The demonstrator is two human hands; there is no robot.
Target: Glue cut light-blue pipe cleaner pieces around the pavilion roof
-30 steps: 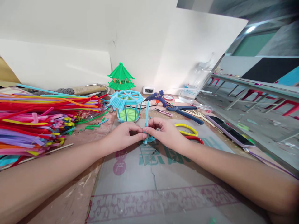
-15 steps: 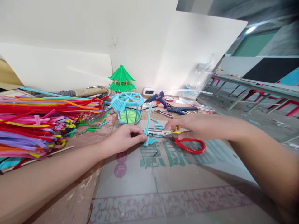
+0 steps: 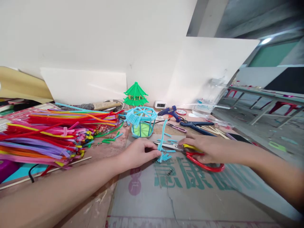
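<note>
My left hand point(image 3: 140, 153) is closed, thumb and fingers pinching a light blue pipe cleaner point(image 3: 163, 134) that stands up from the fingertips. Short light blue pieces point(image 3: 164, 157) lie just beside those fingertips. My right hand point(image 3: 201, 147) is closed over the handles of the scissors point(image 3: 215, 167), which show red and yellow. Their metal blades point left toward the pipe cleaner, close to my left fingertips. Beyond my hands stands a light blue pavilion-like frame point(image 3: 143, 117) with a green base, its roof partly covered in short strips. The right fingertips are partly hidden.
Bundles of coloured pipe cleaners point(image 3: 47, 136) fill the left side. At the back are a green tiered roof model point(image 3: 136, 95), a small digital clock point(image 3: 161, 104), a blue glue gun point(image 3: 169, 112) and blue-handled pliers point(image 3: 197, 126). A clear plastic bottle point(image 3: 209, 98) stands at right.
My right hand has come down from above the scissors and closed on their handles. The left hand still pinches the pipe cleaner. The view has shifted, so everything appears lower and further right.
</note>
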